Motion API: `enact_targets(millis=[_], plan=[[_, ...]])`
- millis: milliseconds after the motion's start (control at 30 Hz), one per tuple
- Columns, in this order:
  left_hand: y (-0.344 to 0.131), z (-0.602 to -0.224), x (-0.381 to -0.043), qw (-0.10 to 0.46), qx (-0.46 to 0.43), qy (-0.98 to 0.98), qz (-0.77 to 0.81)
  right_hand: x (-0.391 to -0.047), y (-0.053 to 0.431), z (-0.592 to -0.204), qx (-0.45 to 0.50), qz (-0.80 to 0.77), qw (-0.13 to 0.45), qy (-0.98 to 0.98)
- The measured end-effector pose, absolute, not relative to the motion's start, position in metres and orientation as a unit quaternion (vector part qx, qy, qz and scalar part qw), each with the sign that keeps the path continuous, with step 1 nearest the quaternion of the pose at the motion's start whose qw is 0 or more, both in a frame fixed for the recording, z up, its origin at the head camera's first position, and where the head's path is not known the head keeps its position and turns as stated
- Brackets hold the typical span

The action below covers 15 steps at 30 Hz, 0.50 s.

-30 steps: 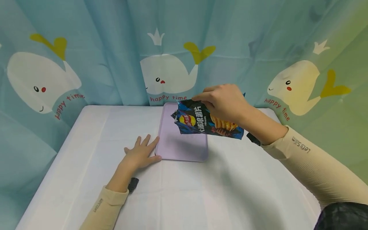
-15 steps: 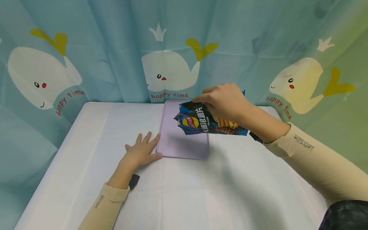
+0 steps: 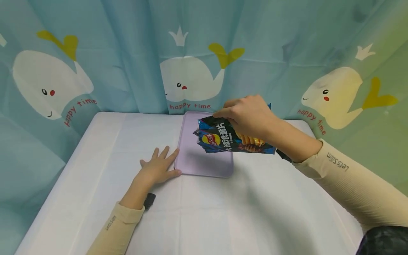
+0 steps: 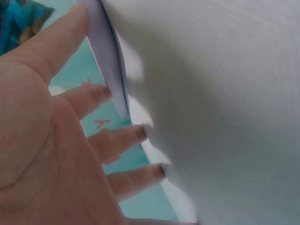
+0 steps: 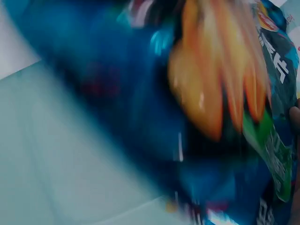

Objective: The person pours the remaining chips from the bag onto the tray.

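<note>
A dark blue potato chip bag (image 3: 223, 139) hangs on its side above the light purple tray (image 3: 189, 161), its crumpled end pointing left. My right hand (image 3: 250, 115) grips the bag along its upper edge, thumb and fingers pinching the film; the far side of the grip is hidden. In the right wrist view the bag (image 5: 211, 84) fills most of the frame, blurred. My left hand (image 3: 156, 169) lies with fingers spread at the tray's left side, index fingertip and thumb tip right at the rim. The left wrist view shows the tray edge (image 4: 107, 56) by the straight fingers (image 4: 84, 101).
A white cloth covers the table (image 3: 197, 216). Behind it hangs a blue-green curtain (image 3: 134, 53) printed with whales, close to the tray's far edge. A black padded object (image 3: 382, 241) sits at the lower right corner.
The chip bag has bobbed slightly up and then down in my right hand, staying over the tray. My left hand keeps its place at the rim. The head view has shifted a little.
</note>
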<state>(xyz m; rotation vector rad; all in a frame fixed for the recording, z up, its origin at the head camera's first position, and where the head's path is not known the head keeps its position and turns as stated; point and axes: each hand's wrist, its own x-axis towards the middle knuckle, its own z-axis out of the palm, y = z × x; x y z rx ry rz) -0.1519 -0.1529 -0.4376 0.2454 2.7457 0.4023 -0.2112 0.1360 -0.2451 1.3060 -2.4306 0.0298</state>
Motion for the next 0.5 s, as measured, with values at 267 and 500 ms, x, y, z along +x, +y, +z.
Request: enact_targets(millis=[267, 500], plan=[[-0.1522, -0.4396, -0.1541, 0.17, 0.089, 0.971, 0.14, -0.2117, 0.1368, -0.246, 0.475, 0.007, 0.192, -0.859], [-0.1533, -0.4396, -0.1527, 0.173, 0.087, 0.971, 0.139, -0.2117, 0.1361, -0.2469, 0.478, -0.008, 0.19, -0.857]])
